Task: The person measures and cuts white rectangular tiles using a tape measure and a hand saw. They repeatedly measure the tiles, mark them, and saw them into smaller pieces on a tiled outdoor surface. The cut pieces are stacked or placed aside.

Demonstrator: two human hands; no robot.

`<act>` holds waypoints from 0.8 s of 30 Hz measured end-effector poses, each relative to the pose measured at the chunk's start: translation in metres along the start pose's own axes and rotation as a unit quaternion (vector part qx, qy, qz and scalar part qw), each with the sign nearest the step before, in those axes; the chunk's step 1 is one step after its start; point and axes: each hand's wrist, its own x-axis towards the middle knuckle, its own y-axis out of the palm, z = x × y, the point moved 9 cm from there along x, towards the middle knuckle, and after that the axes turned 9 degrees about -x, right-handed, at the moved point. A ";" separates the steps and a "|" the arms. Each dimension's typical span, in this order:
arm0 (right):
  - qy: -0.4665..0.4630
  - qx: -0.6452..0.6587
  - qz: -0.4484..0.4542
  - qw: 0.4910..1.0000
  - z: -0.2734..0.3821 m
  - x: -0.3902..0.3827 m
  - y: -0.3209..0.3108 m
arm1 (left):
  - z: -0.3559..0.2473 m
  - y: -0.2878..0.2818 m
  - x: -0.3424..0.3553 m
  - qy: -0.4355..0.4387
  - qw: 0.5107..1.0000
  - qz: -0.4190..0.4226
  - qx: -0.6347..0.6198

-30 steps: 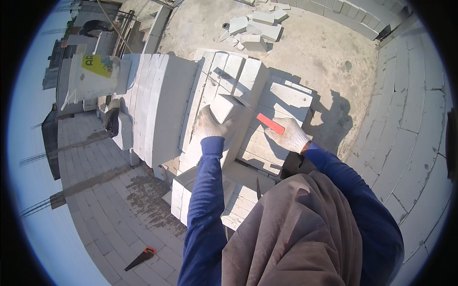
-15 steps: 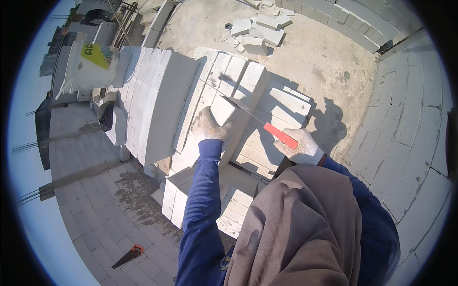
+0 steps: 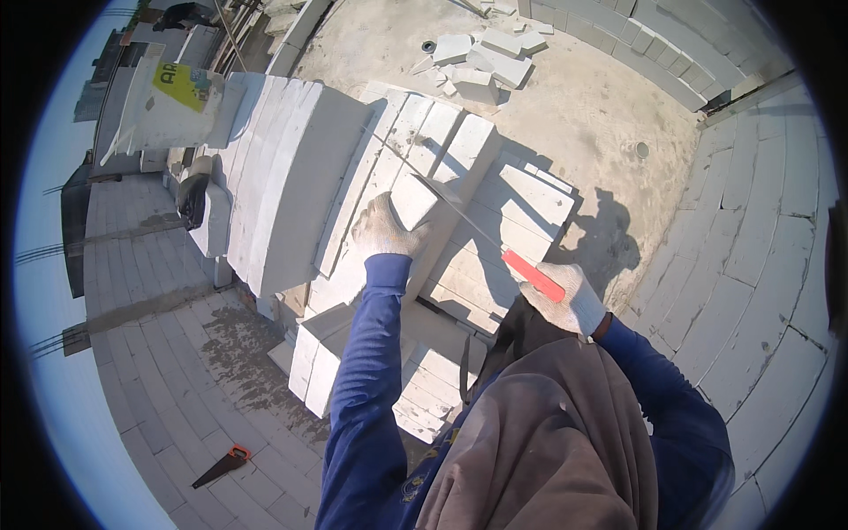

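Note:
My right hand (image 3: 570,300), in a pale work glove, is closed round the red handle of a hand saw (image 3: 534,276). The saw's thin blade shows almost edge-on and runs up and left across a white lightweight concrete block (image 3: 413,201). How deep the blade sits in the block cannot be made out. My left hand (image 3: 387,228), gloved too, grips the near left side of this block, with the thumb toward the blade. The block rests on a stack of longer white blocks (image 3: 473,146).
Left of the stack stand large upright blocks (image 3: 305,177) and a torn printed wrapper (image 3: 181,97). A second saw (image 3: 223,465) lies on the grey blockwork at lower left. Broken block pieces (image 3: 486,62) litter the concrete floor at the back. A block wall (image 3: 742,238) rises on the right.
My right hand has drawn the saw back, down and to the right, so more of the blade shows. The left hand keeps its grip on the block. The whole view has shifted slightly.

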 end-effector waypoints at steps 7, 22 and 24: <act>0.101 -0.018 0.058 0.993 -0.016 0.000 0.012 | -0.002 -0.004 0.000 0.012 1.000 -0.006 -0.012; 0.161 0.052 -0.104 0.980 -0.119 -0.113 -0.038 | 0.014 -0.031 -0.017 0.085 0.989 -0.016 0.118; 0.163 0.107 -0.071 0.978 -0.110 -0.124 -0.051 | 0.037 -0.026 -0.011 0.043 0.996 0.079 0.021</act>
